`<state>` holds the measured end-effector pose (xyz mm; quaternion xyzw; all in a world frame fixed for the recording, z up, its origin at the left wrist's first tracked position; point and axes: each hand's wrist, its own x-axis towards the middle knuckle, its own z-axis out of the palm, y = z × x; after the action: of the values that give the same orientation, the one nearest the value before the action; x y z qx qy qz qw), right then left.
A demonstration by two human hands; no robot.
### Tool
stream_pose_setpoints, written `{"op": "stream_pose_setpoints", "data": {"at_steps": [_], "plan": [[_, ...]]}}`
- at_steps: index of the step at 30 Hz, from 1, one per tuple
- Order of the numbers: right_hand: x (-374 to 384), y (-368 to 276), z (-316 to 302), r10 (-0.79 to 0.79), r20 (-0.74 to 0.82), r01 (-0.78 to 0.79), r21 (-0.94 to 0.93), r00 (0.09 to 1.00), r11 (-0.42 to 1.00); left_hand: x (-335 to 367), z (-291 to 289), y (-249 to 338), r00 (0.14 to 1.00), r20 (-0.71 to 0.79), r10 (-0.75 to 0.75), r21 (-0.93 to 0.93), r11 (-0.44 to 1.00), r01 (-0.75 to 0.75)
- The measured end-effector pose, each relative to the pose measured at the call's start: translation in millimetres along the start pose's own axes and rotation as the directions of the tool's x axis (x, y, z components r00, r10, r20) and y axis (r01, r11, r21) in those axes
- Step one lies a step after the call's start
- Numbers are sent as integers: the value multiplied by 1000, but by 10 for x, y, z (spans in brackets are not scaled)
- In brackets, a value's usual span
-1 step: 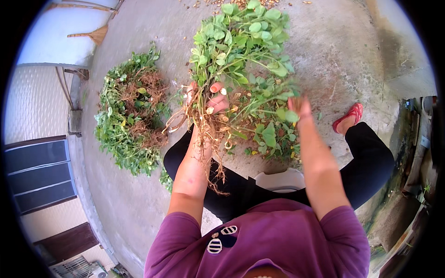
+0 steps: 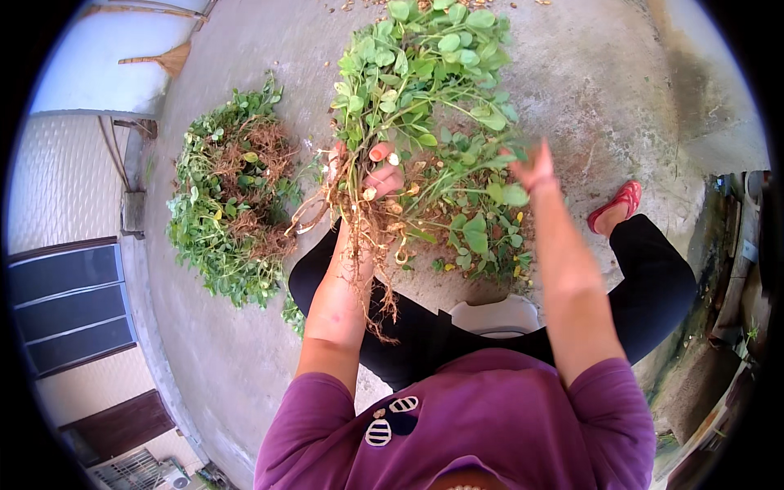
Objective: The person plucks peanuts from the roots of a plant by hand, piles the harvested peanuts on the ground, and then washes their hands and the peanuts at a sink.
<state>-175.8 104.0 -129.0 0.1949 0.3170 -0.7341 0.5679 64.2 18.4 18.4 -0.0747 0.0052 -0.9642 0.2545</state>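
Observation:
My left hand [image 2: 384,170] is closed around the lower stems of an uprooted peanut plant [image 2: 416,77]. Its leafy top points away from me, while the brown roots and several pale peanut pods [image 2: 395,209] dangle over my left forearm. My right hand [image 2: 535,168] is beside the leaves at the right of the bunch. Motion blurs its fingers, so whether they grip a stem cannot be made out. Beneath the held plant, between my knees, lies a heap of more green plants [image 2: 482,241].
To the left, a pile of uprooted plants [image 2: 233,196] with tangled roots lies on the concrete floor [image 2: 245,351]. Loose peanuts [image 2: 339,6] are scattered at the far edge. A broom [image 2: 167,60] leans by the left wall. Below me is a pale stool [image 2: 494,317].
My right hand has moved a little farther from me, along the right side of the leaves. The left hand and its plant stay almost where they were.

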Motion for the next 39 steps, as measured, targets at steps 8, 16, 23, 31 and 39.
{"op": "stream_pose_setpoints", "data": {"at_steps": [8, 16, 23, 31, 39], "plan": [[-1029, -508, 1641, -499, 616, 790, -531, 609, 308, 164, 84, 10, 999, -10, 42, 132, 990, -41], [-1770, 552, 1500, -16, 760, 754, -642, 650, 141, 168, 201, -135, 970, -245, -9, 333, 938, 93], [-1482, 651, 1236, -279, 728, 772, -629, 626, 91, 234, 180, -188, 817, -499, 289, 549, 835, 40], [-1015, 73, 836, -238, 431, 404, -348, 870, 846, 445, 151, -336, 661, -616, 429, 709, 667, 229], [-1849, 227, 1363, -87, 795, 707, -579, 601, -405, 435, -19, -418, 630, -477, 612, 879, 353, 322]]}}
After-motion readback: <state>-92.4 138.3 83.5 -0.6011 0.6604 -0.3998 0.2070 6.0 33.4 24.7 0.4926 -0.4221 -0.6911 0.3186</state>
